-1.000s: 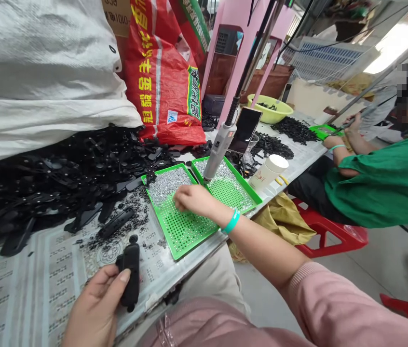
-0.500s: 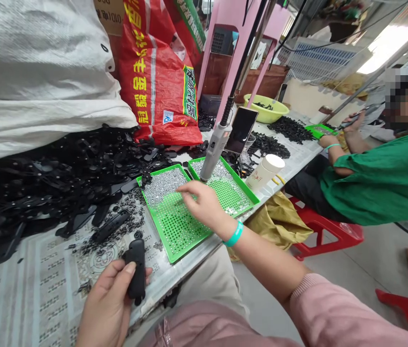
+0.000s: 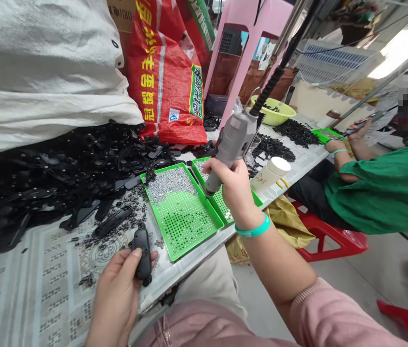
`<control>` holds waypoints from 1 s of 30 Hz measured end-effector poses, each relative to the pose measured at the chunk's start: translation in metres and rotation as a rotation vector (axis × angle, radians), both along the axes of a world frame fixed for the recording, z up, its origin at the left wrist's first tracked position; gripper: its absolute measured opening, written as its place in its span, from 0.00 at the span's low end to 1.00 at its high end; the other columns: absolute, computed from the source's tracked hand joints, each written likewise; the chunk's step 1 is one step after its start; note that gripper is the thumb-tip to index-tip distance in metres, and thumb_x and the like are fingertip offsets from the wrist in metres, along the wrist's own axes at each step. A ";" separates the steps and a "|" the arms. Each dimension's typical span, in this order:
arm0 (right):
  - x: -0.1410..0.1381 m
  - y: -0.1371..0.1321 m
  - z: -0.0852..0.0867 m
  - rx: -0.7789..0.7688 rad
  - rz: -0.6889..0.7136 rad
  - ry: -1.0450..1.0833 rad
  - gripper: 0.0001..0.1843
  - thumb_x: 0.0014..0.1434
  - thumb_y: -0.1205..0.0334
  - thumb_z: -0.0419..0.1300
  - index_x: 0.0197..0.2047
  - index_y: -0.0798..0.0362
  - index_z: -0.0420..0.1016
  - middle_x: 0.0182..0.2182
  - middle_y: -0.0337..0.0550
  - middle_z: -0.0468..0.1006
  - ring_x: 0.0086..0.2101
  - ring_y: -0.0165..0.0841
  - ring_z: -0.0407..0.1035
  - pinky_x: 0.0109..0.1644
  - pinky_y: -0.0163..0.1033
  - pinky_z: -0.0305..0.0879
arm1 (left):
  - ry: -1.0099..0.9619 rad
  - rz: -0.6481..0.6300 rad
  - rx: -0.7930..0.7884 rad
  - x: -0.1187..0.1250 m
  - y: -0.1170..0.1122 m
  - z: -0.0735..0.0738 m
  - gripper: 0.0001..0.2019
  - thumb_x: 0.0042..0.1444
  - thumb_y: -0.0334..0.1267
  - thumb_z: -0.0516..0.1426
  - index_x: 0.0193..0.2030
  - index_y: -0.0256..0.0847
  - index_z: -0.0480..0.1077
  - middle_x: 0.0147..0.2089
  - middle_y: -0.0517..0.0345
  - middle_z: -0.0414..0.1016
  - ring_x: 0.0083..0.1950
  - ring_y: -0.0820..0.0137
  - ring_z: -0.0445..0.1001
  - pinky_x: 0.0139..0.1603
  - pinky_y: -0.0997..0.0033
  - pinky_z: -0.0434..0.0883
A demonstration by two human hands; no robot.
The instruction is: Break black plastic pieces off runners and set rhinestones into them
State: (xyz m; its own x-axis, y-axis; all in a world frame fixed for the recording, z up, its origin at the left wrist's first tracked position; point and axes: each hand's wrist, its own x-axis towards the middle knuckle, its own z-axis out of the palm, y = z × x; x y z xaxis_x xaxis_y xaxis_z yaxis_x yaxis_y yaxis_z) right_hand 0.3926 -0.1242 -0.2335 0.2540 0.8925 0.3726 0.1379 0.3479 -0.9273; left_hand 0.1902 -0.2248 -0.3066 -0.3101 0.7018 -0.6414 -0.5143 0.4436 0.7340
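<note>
My left hand (image 3: pixel 117 294) is closed on a small black plastic housing (image 3: pixel 142 253), held just above the near edge of the newspaper-covered table (image 3: pixel 26 289). My right hand (image 3: pixel 236 190) grips a grey electric screwdriver (image 3: pixel 232 144) that hangs from a black coiled cable; its tip points down over the right of two green perforated trays (image 3: pixel 222 202). The left green tray (image 3: pixel 180 212) carries a heap of small silver screws (image 3: pixel 170 180) at its far end.
A large pile of black plastic parts (image 3: pixel 52 168) fills the table's left. White sack (image 3: pixel 45 72) and red sack (image 3: pixel 164 72) stand behind. A paper cup (image 3: pixel 271 173), a yellow-green bowl (image 3: pixel 272 110) and more black parts lie to the right, where a person in green (image 3: pixel 381 193) works.
My right hand left the screws on the left tray, rose and took hold of the hanging screwdriver. My left hand shifted the black housing slightly right.
</note>
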 end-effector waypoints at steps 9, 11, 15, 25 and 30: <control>-0.060 -0.010 -0.045 0.051 0.163 0.283 0.19 0.55 0.43 0.53 0.29 0.51 0.67 0.17 0.34 0.66 0.19 0.27 0.63 0.26 0.37 0.63 | 0.004 -0.064 0.006 0.005 0.003 -0.003 0.14 0.36 0.38 0.64 0.29 0.39 0.64 0.20 0.64 0.72 0.23 0.70 0.74 0.25 0.74 0.69; -0.062 -0.004 -0.052 0.036 0.163 0.288 0.19 0.54 0.43 0.54 0.30 0.52 0.67 0.17 0.34 0.66 0.18 0.26 0.63 0.25 0.36 0.62 | -0.002 -0.059 0.008 0.005 0.003 -0.003 0.15 0.35 0.38 0.65 0.29 0.39 0.64 0.20 0.65 0.71 0.23 0.71 0.73 0.25 0.74 0.68; -0.064 0.004 -0.055 0.016 0.185 0.324 0.19 0.54 0.43 0.55 0.37 0.52 0.68 0.16 0.32 0.66 0.17 0.26 0.62 0.23 0.34 0.60 | -0.015 -0.055 0.012 0.004 0.002 -0.004 0.17 0.35 0.39 0.66 0.30 0.39 0.64 0.22 0.66 0.71 0.25 0.70 0.74 0.25 0.74 0.69; -0.068 0.006 -0.064 0.033 0.227 0.342 0.18 0.55 0.46 0.56 0.36 0.54 0.69 0.16 0.32 0.67 0.17 0.25 0.62 0.22 0.34 0.59 | -0.024 -0.058 0.018 0.004 0.002 -0.004 0.18 0.35 0.39 0.66 0.31 0.39 0.64 0.22 0.66 0.71 0.25 0.70 0.74 0.26 0.74 0.68; -0.066 0.004 -0.059 0.058 0.265 0.366 0.16 0.55 0.47 0.57 0.36 0.53 0.70 0.16 0.33 0.67 0.17 0.26 0.63 0.22 0.34 0.60 | -0.017 -0.043 0.016 0.006 0.003 -0.004 0.19 0.33 0.39 0.66 0.31 0.39 0.63 0.22 0.67 0.71 0.25 0.70 0.74 0.26 0.74 0.68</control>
State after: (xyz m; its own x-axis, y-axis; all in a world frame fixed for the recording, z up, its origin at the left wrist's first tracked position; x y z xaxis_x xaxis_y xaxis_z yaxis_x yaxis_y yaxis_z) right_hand 0.3270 -0.1197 -0.2929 0.1441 0.9246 0.3525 -0.2963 0.3802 -0.8761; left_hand 0.1958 -0.2214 -0.3110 -0.2683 0.7247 -0.6347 -0.5078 0.4535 0.7324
